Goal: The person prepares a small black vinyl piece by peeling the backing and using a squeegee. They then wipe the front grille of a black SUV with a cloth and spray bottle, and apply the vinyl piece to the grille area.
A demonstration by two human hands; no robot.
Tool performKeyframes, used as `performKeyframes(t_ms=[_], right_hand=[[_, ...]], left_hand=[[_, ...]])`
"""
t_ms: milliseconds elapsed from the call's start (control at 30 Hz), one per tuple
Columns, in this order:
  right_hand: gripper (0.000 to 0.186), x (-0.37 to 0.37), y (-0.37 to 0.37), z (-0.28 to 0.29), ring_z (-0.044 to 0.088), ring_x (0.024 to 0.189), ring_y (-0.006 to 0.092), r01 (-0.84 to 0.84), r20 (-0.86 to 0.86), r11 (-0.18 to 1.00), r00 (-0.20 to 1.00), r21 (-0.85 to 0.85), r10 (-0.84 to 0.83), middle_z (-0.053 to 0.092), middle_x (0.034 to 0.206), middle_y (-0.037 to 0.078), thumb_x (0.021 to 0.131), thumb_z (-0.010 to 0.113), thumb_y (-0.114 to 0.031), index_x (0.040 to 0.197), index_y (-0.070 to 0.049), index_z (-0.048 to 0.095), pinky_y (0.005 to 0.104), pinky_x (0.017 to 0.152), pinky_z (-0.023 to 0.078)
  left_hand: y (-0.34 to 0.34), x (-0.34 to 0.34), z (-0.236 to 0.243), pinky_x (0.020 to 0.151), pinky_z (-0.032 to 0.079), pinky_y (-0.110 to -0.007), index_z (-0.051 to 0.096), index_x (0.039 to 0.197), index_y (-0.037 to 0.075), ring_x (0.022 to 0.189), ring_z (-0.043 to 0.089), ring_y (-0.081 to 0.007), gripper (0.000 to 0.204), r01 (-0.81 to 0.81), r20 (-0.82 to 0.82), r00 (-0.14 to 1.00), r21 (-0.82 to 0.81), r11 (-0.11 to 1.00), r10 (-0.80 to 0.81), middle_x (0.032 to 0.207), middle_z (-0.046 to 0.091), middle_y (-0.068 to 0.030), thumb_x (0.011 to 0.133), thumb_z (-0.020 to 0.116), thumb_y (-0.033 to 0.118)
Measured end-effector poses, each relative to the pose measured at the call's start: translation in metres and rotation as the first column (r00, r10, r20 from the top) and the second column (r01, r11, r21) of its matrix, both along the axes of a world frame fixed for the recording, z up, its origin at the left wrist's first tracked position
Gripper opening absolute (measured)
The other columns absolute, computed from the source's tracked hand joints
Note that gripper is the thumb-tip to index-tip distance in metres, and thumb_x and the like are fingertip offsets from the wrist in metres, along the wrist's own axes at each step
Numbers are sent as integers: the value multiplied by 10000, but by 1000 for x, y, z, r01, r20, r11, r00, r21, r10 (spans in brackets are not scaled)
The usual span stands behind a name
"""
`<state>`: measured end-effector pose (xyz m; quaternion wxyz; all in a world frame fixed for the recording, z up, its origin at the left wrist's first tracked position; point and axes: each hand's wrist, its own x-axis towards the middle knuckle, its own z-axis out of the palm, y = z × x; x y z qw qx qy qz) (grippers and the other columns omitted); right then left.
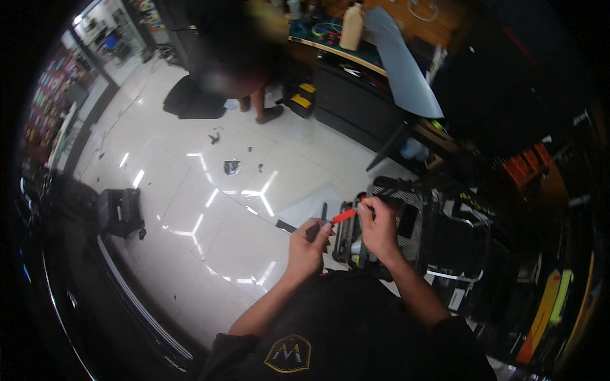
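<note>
In front of my body, my left hand (308,244) is closed on a small dark object (312,232), with one end of a slim red tool (344,214) at my fingertips. My right hand (379,232) pinches the other end of the red tool near the top. A thin dark strip (324,210) sticks up beside my left fingers; whether it joins the dark object I cannot tell. Just beyond my hands is a black mesh case or bag (403,222) holding small items, with a pale sheet (302,203) on the floor beside it.
Another person (232,57) is at a workbench (337,47). A curved silver panel (406,70) leans there. A dark car body (114,298) runs along the left. A black box (117,213) and scraps (232,167) lie on the tiled floor (184,178). Tools (543,317) are at right.
</note>
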<state>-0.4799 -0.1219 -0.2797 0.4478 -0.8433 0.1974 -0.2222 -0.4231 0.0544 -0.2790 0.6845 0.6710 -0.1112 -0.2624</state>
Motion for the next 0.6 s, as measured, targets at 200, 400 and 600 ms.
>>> performKeyframes(t_ms=[200,400,600], right_hand=[[98,-11,5,-2,647,784,371,91,26,996,996,-19,-91,642,828,190,946,568,-72,910,18,580,400,701,495],[155,-14,9,-13,593,682,198,171,23,983,985,-71,-170,621,740,117,987,546,-111,915,16,596,332,650,460],[165,-12,17,-11,638,789,349,144,-3,989,990,28,-144,654,841,183,966,566,-130,917,23,601,410,711,483]], left_hand=[[-5,1,-2,538,432,-256,632,921,-22,588,531,-89,273,66,41,997,37,997,-67,700,587,-22,987,615,242],[-6,3,-4,531,427,-262,636,898,-24,575,527,-93,284,85,46,995,51,995,-87,675,561,-27,986,616,246],[-3,5,-13,536,428,-266,637,865,-30,583,533,-103,299,69,74,995,31,997,-71,727,570,-41,985,617,243]])
